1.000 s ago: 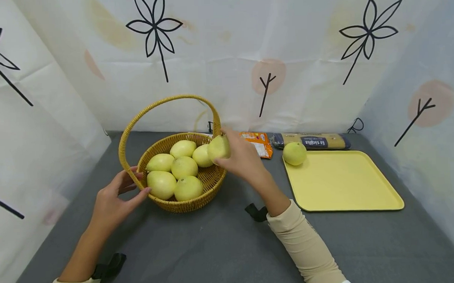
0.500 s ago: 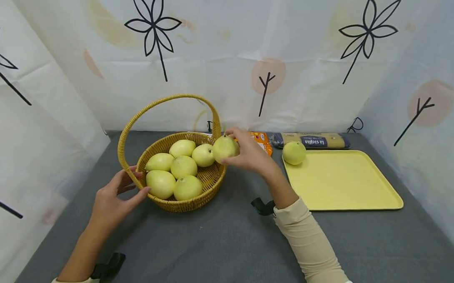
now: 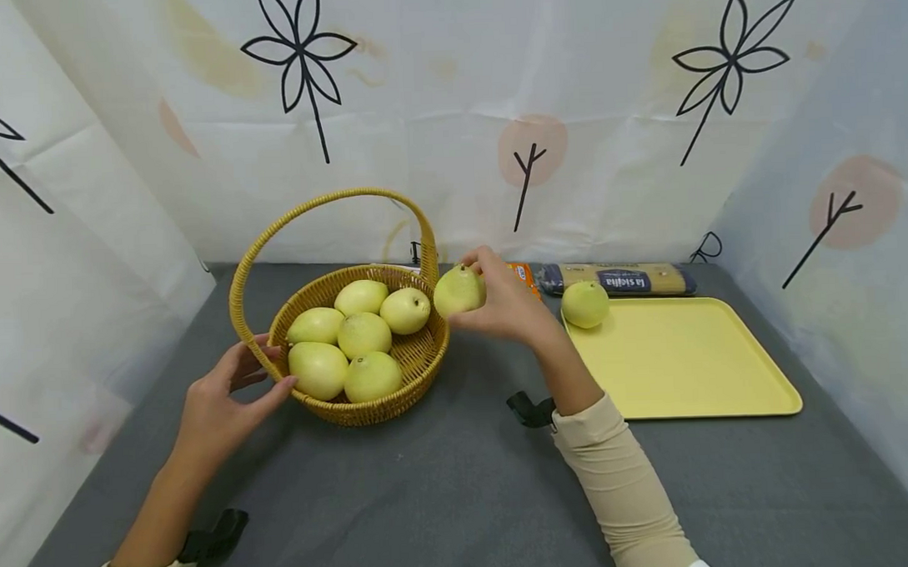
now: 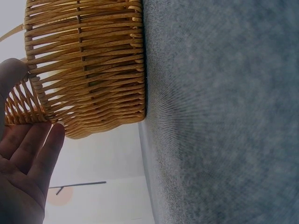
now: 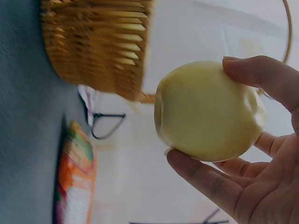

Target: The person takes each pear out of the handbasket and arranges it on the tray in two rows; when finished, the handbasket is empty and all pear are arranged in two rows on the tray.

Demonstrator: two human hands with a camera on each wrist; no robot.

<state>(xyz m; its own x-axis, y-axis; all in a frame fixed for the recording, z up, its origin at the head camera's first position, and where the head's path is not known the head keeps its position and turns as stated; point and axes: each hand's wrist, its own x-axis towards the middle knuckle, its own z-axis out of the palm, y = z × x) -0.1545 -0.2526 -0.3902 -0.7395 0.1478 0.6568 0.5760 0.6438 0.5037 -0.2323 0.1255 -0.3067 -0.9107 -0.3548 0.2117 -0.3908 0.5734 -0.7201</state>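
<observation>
My right hand (image 3: pixel 503 303) holds a pale yellow-green pear (image 3: pixel 458 291) between thumb and fingertips, just beyond the right rim of the wicker basket (image 3: pixel 364 414). In the right wrist view the held pear (image 5: pixel 208 112) is up in the air, higher than the basket's rim. Several similar pears (image 3: pixel 364 335) lie in the basket's left and middle part. My left hand (image 3: pixel 221 408) grips the basket's left rim at the foot of the handle, thumb on the near side and fingers behind. The left wrist view has the basket's woven side (image 4: pixel 93 70) standing on the cloth.
A yellow tray (image 3: pixel 689 359) lies at the right, with one pear (image 3: pixel 586 304) on its back left corner. Behind it is a long pasta packet (image 3: pixel 619 279). An orange packet (image 5: pixel 77 163) lies at the back, partly behind my right hand.
My right hand has carried the pear rightward, from over the basket's right side to outside its rim. The left hand keeps its grip on the basket.
</observation>
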